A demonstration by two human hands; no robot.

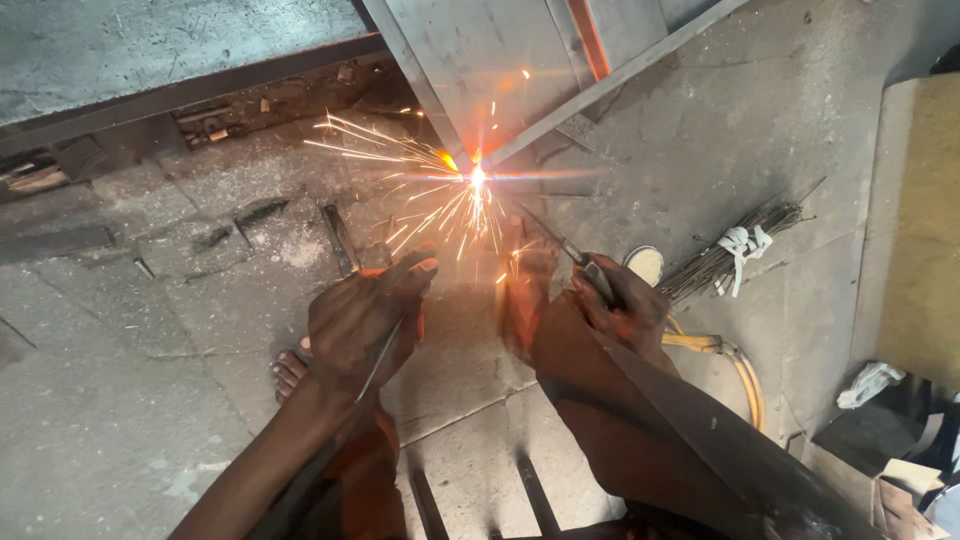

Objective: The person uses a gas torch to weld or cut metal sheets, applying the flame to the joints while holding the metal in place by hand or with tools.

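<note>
Cracked grey concrete floor [120,400] nearest; left hand [360,320] closed on thin rod [378,365], right hand [620,305] closed on electrode holder [590,272]. Beyond, sparks [478,180] at metal frame [520,70]; rod bundle [730,255] on the right

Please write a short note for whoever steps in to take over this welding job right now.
Right hand: closed on the electrode holder, its rod reaching to the arc, sparks flying.
Left hand: closed on a thin metal rod, held short of the sparks.
Work: the arc sits at the lower corner of the steel frame resting on the concrete floor.
Spare electrodes lie bundled to the right, by the yellow cable.
Done: arc struck at the corner. Left: how far the seam has run cannot be told.
</note>
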